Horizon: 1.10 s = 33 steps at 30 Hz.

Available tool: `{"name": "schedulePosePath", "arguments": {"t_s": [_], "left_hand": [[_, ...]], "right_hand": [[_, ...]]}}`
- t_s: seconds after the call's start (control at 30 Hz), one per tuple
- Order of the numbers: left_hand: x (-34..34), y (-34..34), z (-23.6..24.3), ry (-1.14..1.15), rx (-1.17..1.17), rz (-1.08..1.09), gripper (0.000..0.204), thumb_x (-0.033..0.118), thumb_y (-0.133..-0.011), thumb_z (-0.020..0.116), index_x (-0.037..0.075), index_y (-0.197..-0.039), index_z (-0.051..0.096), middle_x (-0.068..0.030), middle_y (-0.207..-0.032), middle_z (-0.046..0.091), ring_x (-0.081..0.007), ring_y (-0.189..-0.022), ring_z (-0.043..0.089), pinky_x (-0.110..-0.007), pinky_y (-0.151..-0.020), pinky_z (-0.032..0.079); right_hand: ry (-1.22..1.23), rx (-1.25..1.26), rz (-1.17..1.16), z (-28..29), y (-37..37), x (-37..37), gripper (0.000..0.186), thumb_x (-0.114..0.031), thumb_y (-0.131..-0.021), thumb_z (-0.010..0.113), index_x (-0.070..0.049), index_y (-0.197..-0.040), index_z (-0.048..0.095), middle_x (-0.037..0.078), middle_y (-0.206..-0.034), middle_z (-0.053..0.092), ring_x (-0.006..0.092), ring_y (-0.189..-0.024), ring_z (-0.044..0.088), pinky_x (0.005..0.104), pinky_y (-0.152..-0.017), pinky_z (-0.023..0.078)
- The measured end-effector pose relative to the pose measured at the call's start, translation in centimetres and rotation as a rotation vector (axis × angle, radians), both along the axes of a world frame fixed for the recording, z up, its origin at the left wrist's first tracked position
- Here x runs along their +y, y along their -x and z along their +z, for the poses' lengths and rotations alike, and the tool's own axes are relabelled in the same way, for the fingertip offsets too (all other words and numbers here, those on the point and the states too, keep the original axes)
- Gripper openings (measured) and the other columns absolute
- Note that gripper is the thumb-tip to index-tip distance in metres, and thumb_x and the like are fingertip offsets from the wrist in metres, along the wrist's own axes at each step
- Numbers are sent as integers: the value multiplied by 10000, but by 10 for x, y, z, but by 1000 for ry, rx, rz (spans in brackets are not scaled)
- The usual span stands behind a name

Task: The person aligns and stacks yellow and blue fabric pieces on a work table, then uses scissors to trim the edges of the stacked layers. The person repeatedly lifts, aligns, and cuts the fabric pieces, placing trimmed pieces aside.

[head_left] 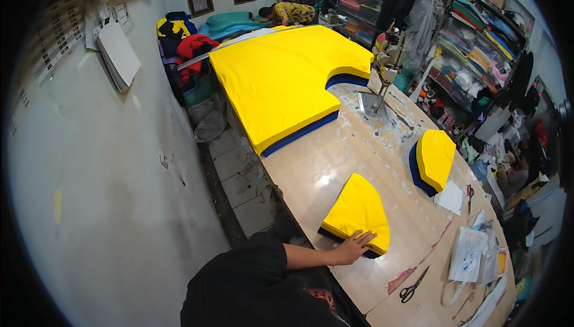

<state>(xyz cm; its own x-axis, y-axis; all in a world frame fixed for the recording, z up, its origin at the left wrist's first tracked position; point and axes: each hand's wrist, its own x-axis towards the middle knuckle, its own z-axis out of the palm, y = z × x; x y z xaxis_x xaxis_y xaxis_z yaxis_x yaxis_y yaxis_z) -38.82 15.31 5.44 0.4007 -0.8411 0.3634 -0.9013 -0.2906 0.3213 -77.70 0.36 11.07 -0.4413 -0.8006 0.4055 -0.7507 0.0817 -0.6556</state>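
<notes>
My left hand (354, 246) lies with its fingers apart on the front corner of a small curved stack of yellow fabric (353, 204) over dark blue layers. A similar yellow stack (434, 156) sits farther right, beside white paper pieces (448, 198) and small scissors (470, 195). Black scissors (414, 285) lie on the table (305, 177) to the right below my hand. At the far end is a large cut stack of yellow over blue (281, 82), with a cutting machine (376, 103) standing by its curved notch. My right hand is out of view.
A wall (107, 195) and narrow tiled floor (239, 189) border the table's left. A person (290, 13) bends over cloth at the back. Fabric shelves (466, 46) and cloth heaps (526, 207) crowd the right. A plastic bag (478, 255) lies near the right edge.
</notes>
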Motion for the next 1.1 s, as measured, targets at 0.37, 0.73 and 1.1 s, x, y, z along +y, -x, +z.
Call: {"name": "schedulePosePath", "arguments": {"t_s": [0.37,0.73,1.1], "left_hand": [[-6,-15,10,102,-85,-135,555,56,-910,621,-44,-1455,597,-169,-1808,226,-384,-1572,386,-566,-1175,426],[-24,-25,10,39,-169,-85,280,358,-893,810,131,-1056,816,-93,-1730,422,-350,-1482,465,-609,-1143,387],[-28,-36,44,23,-102,-28,299,342,-900,866,71,-1024,848,-329,-1227,668,-462,-1067,636,-533,-918,532]], "right_hand": [[2,-94,458,-20,-33,-25,223,-80,-973,544,12,-968,747,156,-956,732,310,-887,680,432,-868,558],[-289,-190,1031,-97,-221,-5,346,-75,-974,616,-12,-1305,694,204,-1274,713,395,-1269,642,469,-1142,471],[-326,261,1028,-129,-213,44,776,-365,-1056,612,-213,-1746,290,248,-1817,130,474,-1677,96,612,-1343,142]]}}
